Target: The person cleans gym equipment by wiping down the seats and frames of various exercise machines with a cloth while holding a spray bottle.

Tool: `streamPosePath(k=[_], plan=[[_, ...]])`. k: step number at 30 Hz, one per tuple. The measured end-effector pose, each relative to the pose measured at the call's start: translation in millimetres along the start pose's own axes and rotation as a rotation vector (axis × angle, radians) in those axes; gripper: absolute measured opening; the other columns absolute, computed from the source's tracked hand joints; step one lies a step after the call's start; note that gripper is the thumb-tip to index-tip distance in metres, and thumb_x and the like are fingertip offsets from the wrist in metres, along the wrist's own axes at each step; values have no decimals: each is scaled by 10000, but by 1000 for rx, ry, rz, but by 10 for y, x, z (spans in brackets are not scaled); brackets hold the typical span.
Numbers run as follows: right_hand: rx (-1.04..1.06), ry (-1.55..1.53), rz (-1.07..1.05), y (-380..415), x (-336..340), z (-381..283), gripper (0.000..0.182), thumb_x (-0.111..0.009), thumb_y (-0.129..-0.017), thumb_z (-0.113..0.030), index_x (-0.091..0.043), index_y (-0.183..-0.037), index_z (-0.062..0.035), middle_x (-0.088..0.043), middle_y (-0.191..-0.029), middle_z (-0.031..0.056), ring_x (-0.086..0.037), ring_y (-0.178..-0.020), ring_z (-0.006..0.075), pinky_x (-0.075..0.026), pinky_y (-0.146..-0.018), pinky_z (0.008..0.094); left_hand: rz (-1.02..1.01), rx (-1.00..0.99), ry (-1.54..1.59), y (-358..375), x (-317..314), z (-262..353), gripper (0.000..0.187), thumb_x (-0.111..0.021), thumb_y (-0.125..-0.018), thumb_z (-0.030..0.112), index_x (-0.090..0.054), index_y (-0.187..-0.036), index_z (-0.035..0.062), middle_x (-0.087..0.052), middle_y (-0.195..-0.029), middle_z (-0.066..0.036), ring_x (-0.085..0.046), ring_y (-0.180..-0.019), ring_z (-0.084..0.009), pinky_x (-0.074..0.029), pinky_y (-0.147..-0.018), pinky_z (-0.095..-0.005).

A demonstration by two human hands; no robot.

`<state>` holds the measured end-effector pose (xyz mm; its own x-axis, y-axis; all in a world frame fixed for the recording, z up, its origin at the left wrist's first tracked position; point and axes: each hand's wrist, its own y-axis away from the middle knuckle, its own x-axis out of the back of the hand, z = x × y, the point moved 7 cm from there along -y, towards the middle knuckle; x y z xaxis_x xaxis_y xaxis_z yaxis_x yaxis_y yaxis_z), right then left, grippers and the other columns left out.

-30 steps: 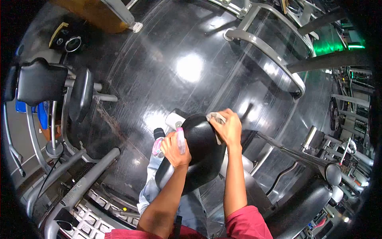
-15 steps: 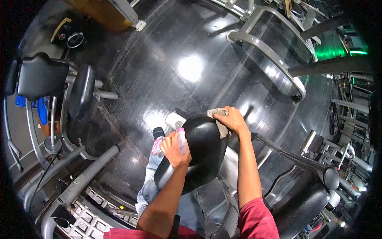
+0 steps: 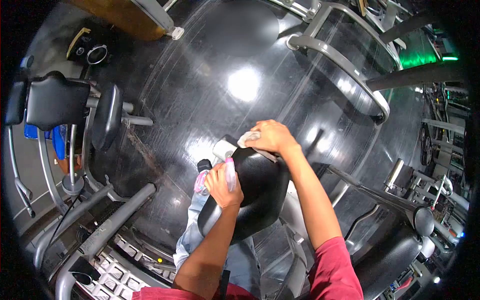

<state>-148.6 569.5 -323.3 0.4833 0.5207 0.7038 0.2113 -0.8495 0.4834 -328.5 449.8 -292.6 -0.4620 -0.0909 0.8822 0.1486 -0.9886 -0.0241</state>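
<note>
Cloth point(image 3: 247, 139) is bunched in the partly curled right hand point(image 3: 273, 136).

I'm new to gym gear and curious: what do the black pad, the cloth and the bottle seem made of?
The black pad looks like vinyl or leather: smooth, with a soft sheen. The pale cloth in the right hand is probably matte fabric, as it folds softly. The bottle in the left hand seems glossy plastic, being partly see-through.

The black padded seat point(image 3: 257, 182) bears a pale cloth point(image 3: 247, 139) at its far edge.
</note>
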Motion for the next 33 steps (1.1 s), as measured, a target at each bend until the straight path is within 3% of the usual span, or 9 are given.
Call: streamPosePath(k=[6,8,12,14,15,18,23,29,33], plan=[[-305,-353,-43,146,-185,699,568,-704,-704,-553,-741,-1095,-143,-687,-1133,173,-657,-1035,351,-504,-934,410,-21,15,-5,0,-15,-9,356,-697,-772,187,-587,-1103,114,-566,-1123,-102,-513,-1042,-340,-352,-939,-472],[-326,-374,-36,174,-142,617,563,-708,-698,-537,-740,-1091,-135,-689,-1113,187,-652,-1041,349,-503,-936,403,-24,14,-8,1,-29,-6,353,-693,-775,188,-587,-1103,113,-565,-1125,-100,-512,-1044,-340,-351,-939,-473],[-175,-78,83,105,-15,120,511,-725,-674,-497,-752,-1010,-114,-704,-1071,152,-651,-1045,324,-507,-933,411,-5,-14,1,7,-50,-32,347,-684,-782,201,-587,-1101,107,-569,-1125,-99,-514,-1049,-339,-352,-939,-471],[40,45,145,47,-62,-222,426,-724,-678,-453,-756,-968,-143,-710,-1049,129,-652,-1045,294,-514,-921,400,-1,-23,17,12,-37,-11,340,-679,-787,198,-587,-1100,104,-573,-1121,-100,-519,-1048,-336,-353,-941,-470],[41,86,68,15,-137,-332,437,-743,-684,-464,-758,-986,-148,-691,-1126,91,-611,-1120,292,-498,-950,383,10,-28,29,8,-24,0,334,-673,-791,195,-587,-1099,101,-578,-1117,-100,-523,-1047,-332,-355,-942,-468],[83,311,-45,-58,-318,-612,431,-757,-664,-470,-756,-947,-146,-689,-1099,68,-614,-1083,274,-511,-919,382,34,-13,13,3,-45,3,311,-665,-801,185,-588,-1089,95,-587,-1108,-98,-533,-1039,-322,-359,-940,-463],[201,210,-88,115,-88,-635,320,-727,-727,-421,-750,-943,-186,-704,-1049,63,-638,-1034,298,-506,-925,410,65,-44,69,-1,-41,31,340,-671,-799,157,-582,-1121,93,-584,-1119,-98,-526,-1057,-319,-352,-943,-457],[-235,110,126,452,211,-201,332,-762,-722,-430,-767,-979,-220,-675,-1076,53,-614,-1080,300,-520,-917,421,-5,-26,177,-9,-7,19,378,-691,-796,157,-587,-1156,106,-584,-1153,-81,-522,-1093,-301,-343,-954,-435],[-191,276,206,435,66,-518,247,-752,-721,-396,-768,-876,-204,-653,-1129,28,-612,-1066,301,-548,-873,422,5,-70,374,24,65,-79,377,-695,-770,100,-593,-1132,110,-596,-1120,-69,-538,-1079,-300,-339,-985,-442]])
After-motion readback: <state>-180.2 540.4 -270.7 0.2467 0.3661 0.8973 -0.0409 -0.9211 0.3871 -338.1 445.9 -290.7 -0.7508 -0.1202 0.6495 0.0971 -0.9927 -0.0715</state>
